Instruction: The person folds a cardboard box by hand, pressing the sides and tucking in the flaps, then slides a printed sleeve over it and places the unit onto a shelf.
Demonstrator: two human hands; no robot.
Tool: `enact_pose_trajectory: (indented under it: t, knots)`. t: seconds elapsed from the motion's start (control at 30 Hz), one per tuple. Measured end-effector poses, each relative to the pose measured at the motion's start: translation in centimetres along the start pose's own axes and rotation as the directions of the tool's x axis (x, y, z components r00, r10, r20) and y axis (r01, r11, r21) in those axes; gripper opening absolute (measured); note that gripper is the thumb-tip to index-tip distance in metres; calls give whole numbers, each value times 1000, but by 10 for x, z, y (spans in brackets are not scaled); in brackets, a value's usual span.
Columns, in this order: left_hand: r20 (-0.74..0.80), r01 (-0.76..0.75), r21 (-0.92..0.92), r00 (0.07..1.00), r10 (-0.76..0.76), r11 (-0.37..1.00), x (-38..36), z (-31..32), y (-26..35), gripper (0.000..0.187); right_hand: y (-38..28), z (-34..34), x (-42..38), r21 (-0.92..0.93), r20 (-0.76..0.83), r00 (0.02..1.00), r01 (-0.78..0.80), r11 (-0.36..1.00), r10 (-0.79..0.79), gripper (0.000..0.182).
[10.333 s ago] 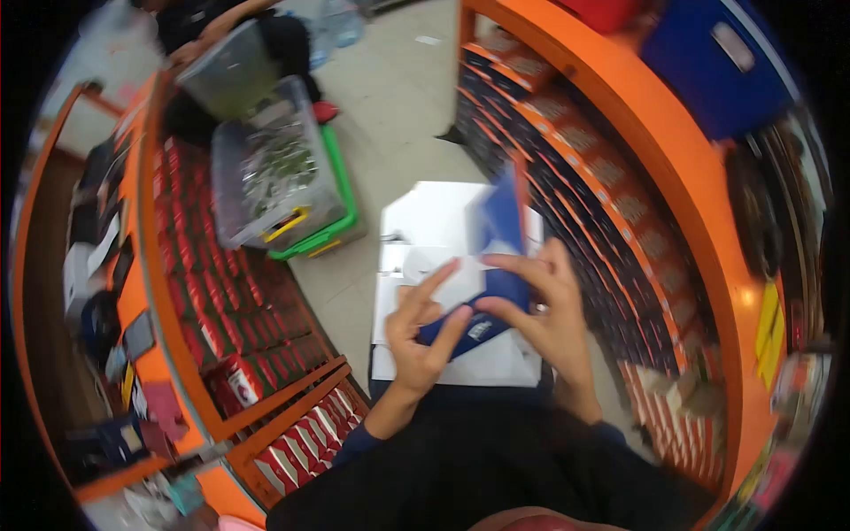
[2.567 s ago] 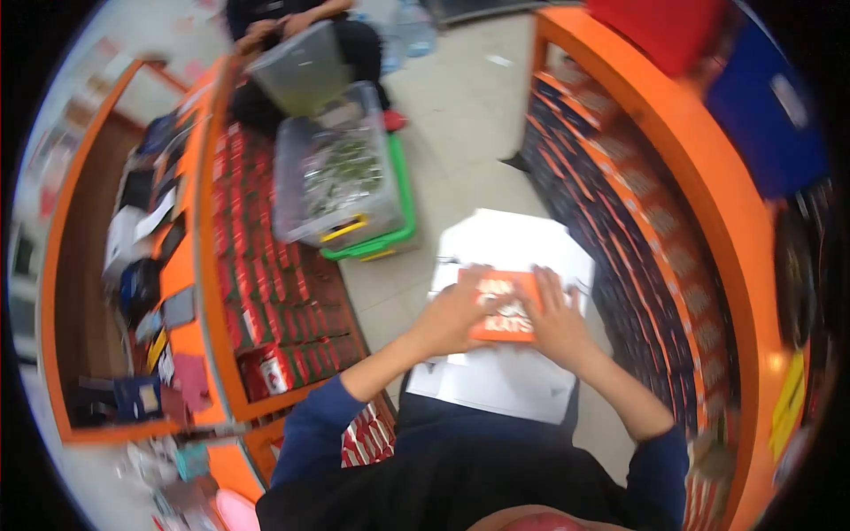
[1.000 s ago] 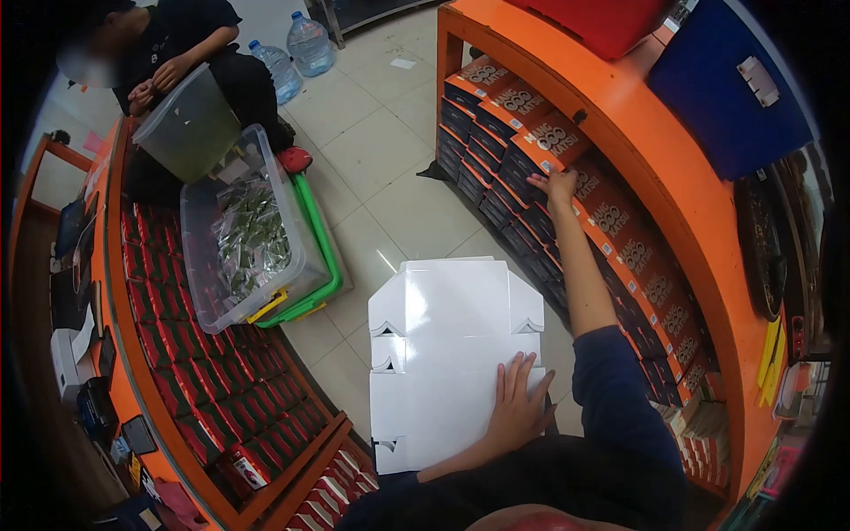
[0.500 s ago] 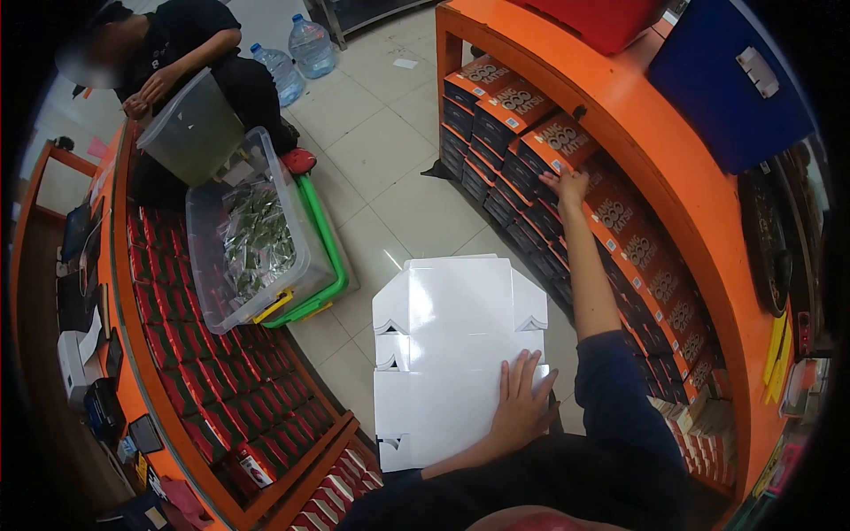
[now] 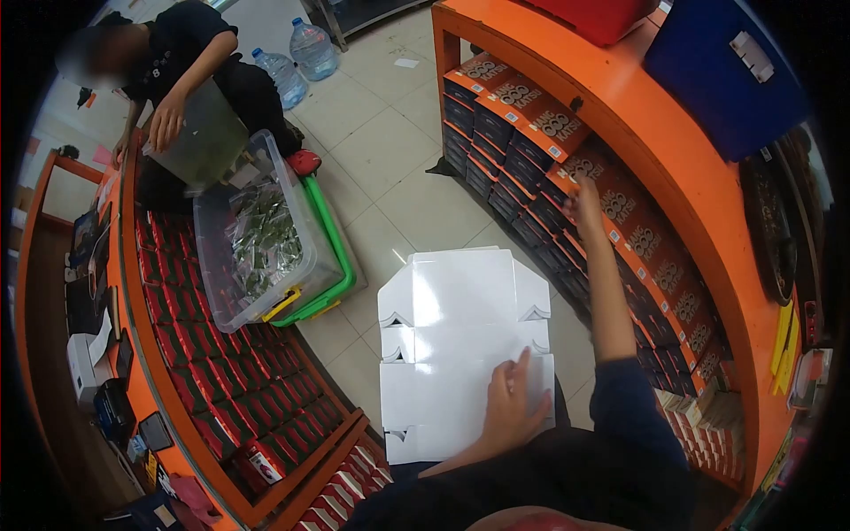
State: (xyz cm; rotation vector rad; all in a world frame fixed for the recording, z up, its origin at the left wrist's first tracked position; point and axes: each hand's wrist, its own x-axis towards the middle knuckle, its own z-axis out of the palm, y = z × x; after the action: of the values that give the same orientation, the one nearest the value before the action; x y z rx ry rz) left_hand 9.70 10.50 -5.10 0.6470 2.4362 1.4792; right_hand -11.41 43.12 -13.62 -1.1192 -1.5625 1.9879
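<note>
- At far left: orange shelf [image 5: 133,292] of red boxes; a co-worker's hand [image 5: 166,121] on a grey bin [image 5: 199,137].
- Centre-left: clear tub [image 5: 266,239] of green packets on the floor.
- Centre: left hand [image 5: 513,407] lies flat, fingers loosely spread, on white flat cartons [image 5: 460,336].
- Right: right hand [image 5: 586,196] touches orange boxes [image 5: 611,205]; its grip cannot be told.

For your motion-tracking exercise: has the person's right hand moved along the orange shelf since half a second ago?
Yes. The right hand has slid down the row of orange boxes, away from the shelf's corner post.
</note>
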Motion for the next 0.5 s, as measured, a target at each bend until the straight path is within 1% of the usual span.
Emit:
enact_pose_trajectory:
  t: [0.03, 0.07, 0.1, 0.13, 0.17, 0.2, 0.23, 0.27, 0.3, 0.33, 0.37, 0.4, 0.43, 0.47, 0.5]
  knots:
    - [84, 150, -74, 986, -144, 986, -3, -5, -3, 52, -2, -11, -29, -17, 100, 995, 12, 1000, -10, 47]
    - [180, 301, -133, 944, -276, 944, -6, -11, -7, 44, -11, -23, -67, -33, 197, 980, 26, 999, -19, 44]
    - [182, 296, -137, 946, -270, 945, -9, -15, -11, 44, -23, -33, -110, -85, 268, 963, 58, 995, -33, 43]
    - [178, 306, -129, 943, -281, 943, -11, -18, -16, 35, -34, -42, -151, -134, 338, 940, 95, 987, -44, 42]
    - [175, 316, -121, 940, -293, 941, -14, -24, -19, 27, -37, -53, -184, -169, 364, 930, 126, 978, -57, 44]
    - [183, 314, -125, 940, -289, 941, -14, -32, -18, 27, -37, -65, -214, -205, 387, 920, 154, 967, -64, 45]
    - [210, 393, -160, 910, -358, 905, -11, -40, -17, 25, -32, -75, -245, -177, 398, 906, 230, 957, -145, 50]
    - [244, 475, -190, 870, -427, 859, -10, -48, -14, 24, -26, -85, -275, -151, 406, 887, 301, 942, -218, 56]
    - [301, 540, -364, 839, -453, 759, -7, -55, -12, 23, -13, -95, -300, -93, 455, 841, 372, 924, -292, 64]
    - [362, 593, -515, 805, -470, 619, -5, -61, -9, 23, -3, -102, -322, -33, 499, 788, 434, 900, -362, 72]
    - [396, 567, -603, 823, -407, 561, -3, -66, -9, 20, -2, -102, -344, -44, 594, 721, 472, 881, -357, 82]
    - [415, 587, -668, 804, -426, 457, -1, -70, 1, 18, -3, -100, -363, -48, 683, 645, 508, 860, -343, 92]
    - [429, 560, -750, 817, -385, 352, -3, -65, -4, 17, 10, -99, -375, 40, 762, 542, 506, 862, -354, 100]
    - [459, 572, -749, 812, -362, 334, -1, -70, 0, 20, -3, -92, -393, -40, 776, 547, 539, 841, -314, 101]
    - [461, 567, -761, 815, -352, 316, -2, -67, -4, 23, -6, -88, -399, -121, 799, 503, 672, 731, -330, 90]
